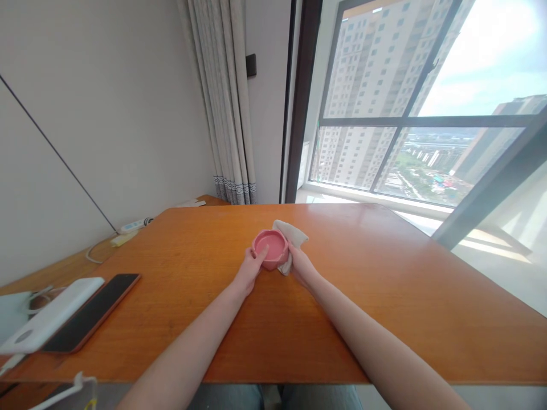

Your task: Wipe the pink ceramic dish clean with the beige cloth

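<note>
Forearms (pixel 370 335), pink bowl (pixel 276 244) with left fingers (pixel 262 253) partly inside, cloth (pixel 293 232) alongside

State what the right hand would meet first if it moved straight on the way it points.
The right hand, holding a whitish fabric cloth, would likely meet the round pink bowl first, possibly touching it now.

The bowl (pixel 274 241) is pink, the cloth (pixel 293 232) apparently plain off-white.
</note>
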Available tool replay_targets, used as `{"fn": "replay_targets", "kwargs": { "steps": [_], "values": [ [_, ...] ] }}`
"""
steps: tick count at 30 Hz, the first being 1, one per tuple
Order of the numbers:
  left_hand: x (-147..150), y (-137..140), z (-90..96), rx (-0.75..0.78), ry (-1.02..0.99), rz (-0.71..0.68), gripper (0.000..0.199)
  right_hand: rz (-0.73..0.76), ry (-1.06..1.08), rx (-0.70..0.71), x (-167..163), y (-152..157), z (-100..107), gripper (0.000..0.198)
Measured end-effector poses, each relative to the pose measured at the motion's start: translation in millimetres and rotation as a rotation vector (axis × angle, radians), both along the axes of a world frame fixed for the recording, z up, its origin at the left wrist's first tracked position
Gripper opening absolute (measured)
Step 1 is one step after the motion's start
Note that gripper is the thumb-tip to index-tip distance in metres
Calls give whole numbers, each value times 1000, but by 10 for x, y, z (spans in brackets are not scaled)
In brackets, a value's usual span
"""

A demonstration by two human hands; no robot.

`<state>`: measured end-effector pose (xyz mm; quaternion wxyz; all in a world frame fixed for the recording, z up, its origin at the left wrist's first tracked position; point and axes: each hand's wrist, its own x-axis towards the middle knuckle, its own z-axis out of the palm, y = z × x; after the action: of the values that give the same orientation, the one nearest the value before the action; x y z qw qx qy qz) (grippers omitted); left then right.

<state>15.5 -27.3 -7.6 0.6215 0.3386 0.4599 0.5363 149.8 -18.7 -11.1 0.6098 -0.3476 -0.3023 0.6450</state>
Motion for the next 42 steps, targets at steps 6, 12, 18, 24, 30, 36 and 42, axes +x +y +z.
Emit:
{"fn": "replay_targets", "kwargs": {
  "steps": [6, 12, 18, 24, 30, 36, 42],
  "values": [
    [-46, -86, 157, -76, 53, -347, 53, 156, 5, -165, 291, 98, 94, 28],
    [7, -83, 110, -24, -48, -232, 40, 143, 173, -119, 215, 76, 31, 36],
    [-15, -12, -24, -24, -45, -181, 51, 34, 188, -69, 74, 76, -70, 21],
    [-164, 27, 82, -117, -106, -410, 58, 148, 96, -123, 312, 158, 22, 19],
    [-167, -22, 127, -110, -74, -474, 51, 230, 96, -147, 280, 112, 32, 21],
    [-16, -27, 41, -59, -184, -238, 44, 85, 202, -150, 164, 65, 19, 29],
    [-81, -12, 70, -112, -111, -325, 43, -11, 50, -127, 281, 153, 30, 19]
  ]
}}
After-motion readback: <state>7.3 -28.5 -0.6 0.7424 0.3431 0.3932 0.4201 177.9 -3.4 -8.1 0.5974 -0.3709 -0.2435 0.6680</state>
